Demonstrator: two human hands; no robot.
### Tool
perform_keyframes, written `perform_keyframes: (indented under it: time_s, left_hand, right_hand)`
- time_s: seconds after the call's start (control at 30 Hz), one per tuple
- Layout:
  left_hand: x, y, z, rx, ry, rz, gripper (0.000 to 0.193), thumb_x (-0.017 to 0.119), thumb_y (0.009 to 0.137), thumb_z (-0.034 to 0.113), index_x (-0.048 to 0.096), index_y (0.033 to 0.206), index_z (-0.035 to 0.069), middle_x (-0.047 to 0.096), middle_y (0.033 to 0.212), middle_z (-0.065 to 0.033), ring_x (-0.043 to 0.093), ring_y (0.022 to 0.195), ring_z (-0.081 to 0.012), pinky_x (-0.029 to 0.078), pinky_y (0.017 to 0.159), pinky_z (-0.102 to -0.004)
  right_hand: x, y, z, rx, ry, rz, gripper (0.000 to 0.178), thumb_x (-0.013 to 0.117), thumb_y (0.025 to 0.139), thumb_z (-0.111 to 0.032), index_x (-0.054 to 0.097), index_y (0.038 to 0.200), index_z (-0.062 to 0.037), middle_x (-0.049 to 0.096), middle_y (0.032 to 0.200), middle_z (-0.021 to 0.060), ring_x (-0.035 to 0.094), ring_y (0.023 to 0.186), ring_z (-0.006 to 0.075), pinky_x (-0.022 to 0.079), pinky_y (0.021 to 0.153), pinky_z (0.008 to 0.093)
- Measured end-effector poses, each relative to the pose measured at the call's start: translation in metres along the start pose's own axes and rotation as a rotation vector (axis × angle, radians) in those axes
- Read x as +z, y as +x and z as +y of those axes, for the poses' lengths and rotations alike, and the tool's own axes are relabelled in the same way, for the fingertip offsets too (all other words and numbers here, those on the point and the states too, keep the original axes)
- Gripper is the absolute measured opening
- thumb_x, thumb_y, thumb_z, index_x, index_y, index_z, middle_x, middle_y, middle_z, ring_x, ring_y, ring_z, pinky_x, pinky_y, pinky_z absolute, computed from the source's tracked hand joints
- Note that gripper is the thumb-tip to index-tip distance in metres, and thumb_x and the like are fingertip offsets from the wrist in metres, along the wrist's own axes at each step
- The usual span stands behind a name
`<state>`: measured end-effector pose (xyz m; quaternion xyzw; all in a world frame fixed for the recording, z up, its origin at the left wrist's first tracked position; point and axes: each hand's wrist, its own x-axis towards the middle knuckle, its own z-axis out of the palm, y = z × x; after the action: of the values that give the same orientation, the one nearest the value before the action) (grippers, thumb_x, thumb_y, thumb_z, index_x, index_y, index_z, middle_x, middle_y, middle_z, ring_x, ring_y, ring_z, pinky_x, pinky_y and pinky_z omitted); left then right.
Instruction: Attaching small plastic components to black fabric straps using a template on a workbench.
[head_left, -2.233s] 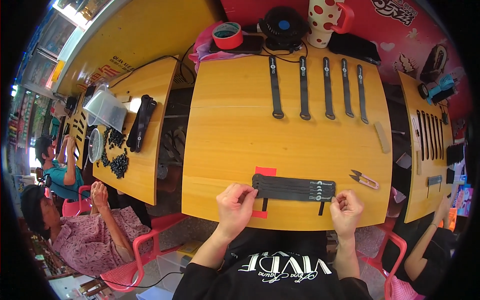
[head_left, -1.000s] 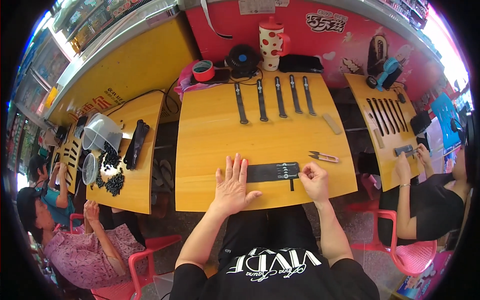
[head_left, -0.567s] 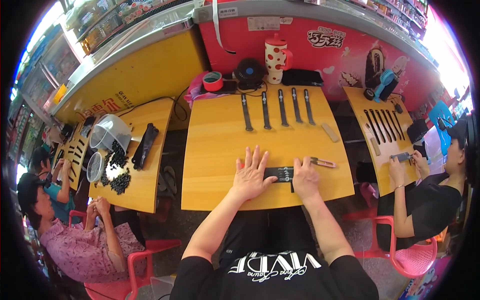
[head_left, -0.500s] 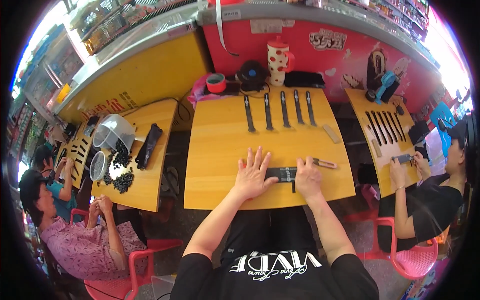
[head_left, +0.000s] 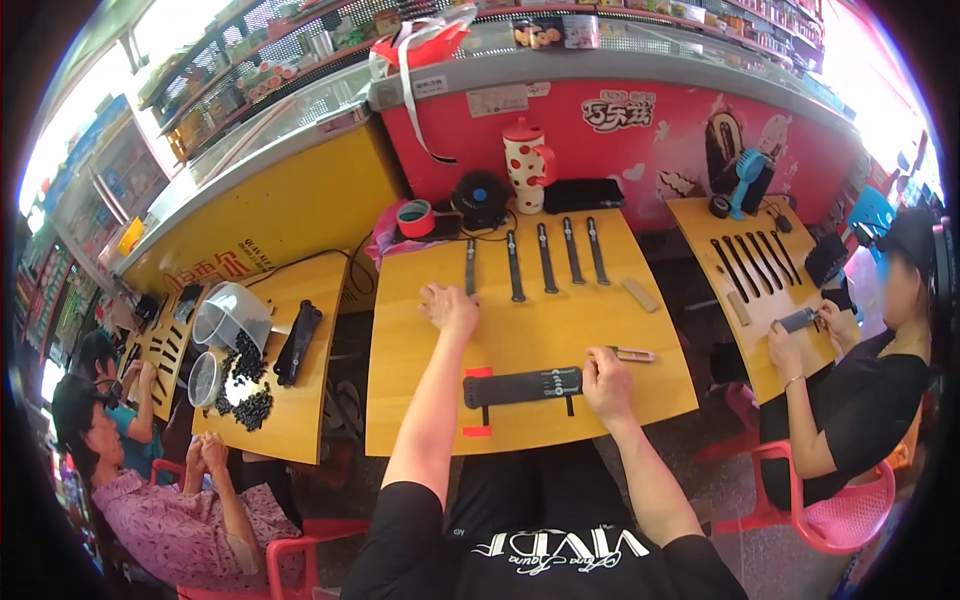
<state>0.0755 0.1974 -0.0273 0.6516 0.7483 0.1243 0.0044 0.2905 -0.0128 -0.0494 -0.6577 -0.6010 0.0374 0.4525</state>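
Observation:
Across the near part of my table lies a flat black band-shaped piece [head_left: 520,388], pale print near its right end, with a narrow black strap crossing under it at each end. Red tape pieces [head_left: 478,432] sit at its left end. My right hand [head_left: 608,385] is closed at its right end; what the fingers hold, if anything, is hidden. Farther off, my left hand [head_left: 448,308] reaches forward, fingers apart, beside the lower end of the leftmost black strap [head_left: 471,265]. More black straps [head_left: 546,258] stand in a row to its right. Thread snips [head_left: 634,354] lie just beyond my right hand.
A tan block [head_left: 639,295] rests at the right. Along the back are a red tape roll [head_left: 415,217], a dark fan [head_left: 481,197], a spotted tumbler [head_left: 525,165] and a black pouch [head_left: 584,195]. People work at tables left and right; black pieces [head_left: 250,410] are heaped left.
My left hand has lifted off the black band and moved forward and left to the leftmost strap, uncovering the band's left end and red tape. My right hand stays at the right end.

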Motion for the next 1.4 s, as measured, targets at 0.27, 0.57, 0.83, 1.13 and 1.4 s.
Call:
perform_keyframes:
  time_s: [0.27,0.57,0.83,1.13,1.4]
  left_hand:
    - [-0.016,-0.019,-0.095,-0.048,-0.091,0.089,0.027,0.076,0.078,0.023,0.067,0.088,-0.001,0.058,0.115,-0.0144,0.052,0.11,-0.0304,0.044,0.089,-0.0448]
    - [-0.174,-0.177,-0.089,0.272,-1.334,-0.696,0.014,0.067,0.086,0.002,0.054,0.08,0.003,0.068,0.077,-0.0084,0.066,0.062,-0.0112,0.048,0.049,-0.0212]
    - [-0.166,-0.238,-0.091,0.422,-1.002,-0.948,0.018,0.062,0.088,-0.002,0.059,0.106,-0.002,0.072,0.08,-0.009,0.066,0.069,-0.011,0.053,0.06,-0.0252]
    - [-0.097,-0.215,-0.096,0.068,-1.419,-0.801,0.02,0.059,0.092,-0.001,0.069,0.109,0.004,0.069,0.085,-0.0054,0.061,0.065,-0.0073,0.045,0.055,-0.0176]
    - [-0.069,-0.205,-0.087,-0.127,-1.466,-0.55,0.016,0.064,0.088,-0.002,0.067,0.104,-0.003,0.07,0.084,-0.0079,0.061,0.064,-0.0069,0.044,0.049,-0.0181]
  right_hand:
    - [-0.004,0.005,0.003,0.002,0.104,0.07,0.011,0.06,0.086,0.0,0.06,0.097,0.0007,0.064,0.088,0.0178,0.064,0.077,0.0344,0.05,0.065,0.0393]
    - [-0.052,-0.069,-0.126,0.543,1.258,-1.018,0.055,0.07,0.083,0.003,0.053,0.133,-0.0073,0.064,0.099,0.0055,0.06,0.077,0.0099,0.049,0.066,0.0236]
    - [-0.079,-0.076,-0.095,0.676,1.404,-0.677,0.024,0.066,0.081,0.003,0.063,0.104,0.0039,0.063,0.093,0.012,0.056,0.064,0.0112,0.042,0.054,0.0219]
    - [-0.087,-0.077,-0.041,0.657,1.061,-0.249,0.016,0.065,0.086,0.006,0.066,0.101,0.0016,0.062,0.071,0.0008,0.054,0.056,0.0048,0.042,0.051,0.0174]
    - [-0.065,-0.039,-0.037,0.598,0.84,-0.265,0.012,0.062,0.087,0.007,0.064,0.098,0.0046,0.058,0.085,0.0003,0.056,0.067,0.0043,0.043,0.057,0.0172]
